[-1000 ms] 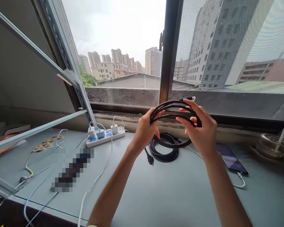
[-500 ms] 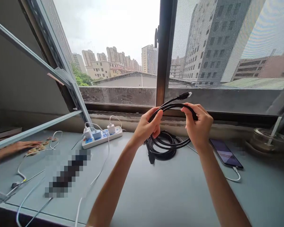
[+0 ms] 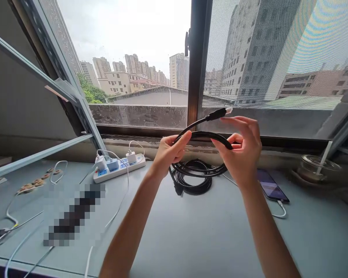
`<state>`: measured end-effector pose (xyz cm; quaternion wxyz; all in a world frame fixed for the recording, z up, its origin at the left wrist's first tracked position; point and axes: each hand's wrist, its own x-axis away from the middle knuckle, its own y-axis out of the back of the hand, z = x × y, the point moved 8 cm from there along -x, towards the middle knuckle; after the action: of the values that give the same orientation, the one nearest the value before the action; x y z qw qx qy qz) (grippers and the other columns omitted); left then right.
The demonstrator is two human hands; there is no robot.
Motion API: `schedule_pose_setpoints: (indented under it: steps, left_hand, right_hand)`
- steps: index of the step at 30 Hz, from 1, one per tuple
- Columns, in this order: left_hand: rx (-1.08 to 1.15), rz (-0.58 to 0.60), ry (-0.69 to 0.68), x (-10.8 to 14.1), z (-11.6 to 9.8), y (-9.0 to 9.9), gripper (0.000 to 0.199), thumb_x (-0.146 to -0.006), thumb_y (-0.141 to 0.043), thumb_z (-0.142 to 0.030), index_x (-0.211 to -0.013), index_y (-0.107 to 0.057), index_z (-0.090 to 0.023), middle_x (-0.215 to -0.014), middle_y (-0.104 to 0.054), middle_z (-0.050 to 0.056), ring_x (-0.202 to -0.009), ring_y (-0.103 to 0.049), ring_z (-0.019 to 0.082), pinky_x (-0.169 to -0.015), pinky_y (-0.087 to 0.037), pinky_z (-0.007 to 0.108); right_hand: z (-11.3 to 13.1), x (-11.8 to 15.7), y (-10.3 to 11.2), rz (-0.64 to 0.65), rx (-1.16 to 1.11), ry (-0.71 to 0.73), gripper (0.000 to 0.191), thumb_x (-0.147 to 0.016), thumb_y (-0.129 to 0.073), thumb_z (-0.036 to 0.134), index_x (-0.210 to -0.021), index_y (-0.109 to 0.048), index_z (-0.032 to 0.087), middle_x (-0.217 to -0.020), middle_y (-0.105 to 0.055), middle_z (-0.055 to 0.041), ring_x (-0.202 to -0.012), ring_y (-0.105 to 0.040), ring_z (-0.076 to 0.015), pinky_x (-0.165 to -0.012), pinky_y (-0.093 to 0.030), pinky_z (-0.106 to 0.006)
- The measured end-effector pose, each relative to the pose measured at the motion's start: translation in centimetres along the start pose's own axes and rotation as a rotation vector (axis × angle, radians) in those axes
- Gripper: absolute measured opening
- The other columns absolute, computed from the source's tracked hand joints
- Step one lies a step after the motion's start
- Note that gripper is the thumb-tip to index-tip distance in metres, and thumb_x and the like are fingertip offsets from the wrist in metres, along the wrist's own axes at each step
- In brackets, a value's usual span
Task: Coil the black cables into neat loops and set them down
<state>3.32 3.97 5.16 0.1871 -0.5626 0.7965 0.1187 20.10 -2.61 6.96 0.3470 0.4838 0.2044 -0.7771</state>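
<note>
A looped black cable (image 3: 204,134) is held up between both hands above the table. My left hand (image 3: 171,152) pinches the left side of the loop between thumb and fingers. On the right side, my right hand (image 3: 242,148) grips the loop low in the hand, its upper fingers stretched toward the cable's plug. That black plug (image 3: 217,114), with a pale tip, points up and right above the loop. Another black connector (image 3: 178,189) hangs below my left hand. Behind the held loop, a coiled black cable (image 3: 195,189) lies on the table.
On the grey table (image 3: 188,239), a white power strip (image 3: 118,170) with chargers stands at the left back. A phone (image 3: 272,185) with a white cable lies at the right, near a lidded cup (image 3: 314,170) with a straw. White cables and a blurred dark object (image 3: 75,216) lie left.
My right hand's upper fingers have lifted off the loop and extended toward the plug. The other person's hand at the far left has gone out of view. The view has shifted slightly right.
</note>
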Motion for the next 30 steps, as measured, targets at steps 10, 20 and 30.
schedule_pose_setpoints:
  steps: [10, 20, 30]
  left_hand:
    - [-0.135, -0.016, -0.019, 1.0, -1.8, 0.5, 0.063, -0.067, -0.07, -0.059, -0.048, -0.026, -0.019, -0.046, -0.018, -0.008, -0.04, -0.015, 0.002, -0.036, -0.007, 0.021]
    - [-0.219, 0.029, 0.04, 1.7, -1.9, 0.2, 0.045, -0.073, -0.07, -0.048, -0.052, -0.046, -0.017, -0.048, -0.023, -0.007, -0.042, -0.017, 0.003, -0.037, -0.01, 0.02]
    - [-0.234, -0.064, -0.136, 1.2, -2.8, 1.2, 0.046, -0.072, -0.072, -0.045, -0.051, -0.042, -0.016, -0.05, -0.025, -0.006, -0.044, -0.019, 0.003, -0.038, -0.01, 0.021]
  right_hand:
    - [-0.2, -0.1, -0.7, 0.053, 0.039, 0.059, 0.04, -0.079, -0.066, 0.032, -0.118, -0.06, 0.03, -0.111, -0.066, -0.0065, -0.094, -0.063, -0.0224, -0.062, -0.058, -0.032]
    - [-0.5, -0.2, -1.0, 0.127, 0.037, 0.068, 0.043, -0.076, -0.07, 0.034, -0.119, -0.062, 0.028, -0.115, -0.064, -0.0061, -0.096, -0.065, -0.0216, -0.063, -0.06, -0.031]
    - [-1.3, 0.2, -0.7, 0.194, -0.07, -0.196, 0.026, -0.066, -0.078, 0.043, -0.07, -0.072, 0.018, -0.063, -0.067, -0.0013, -0.054, -0.061, -0.0137, -0.051, -0.047, -0.025]
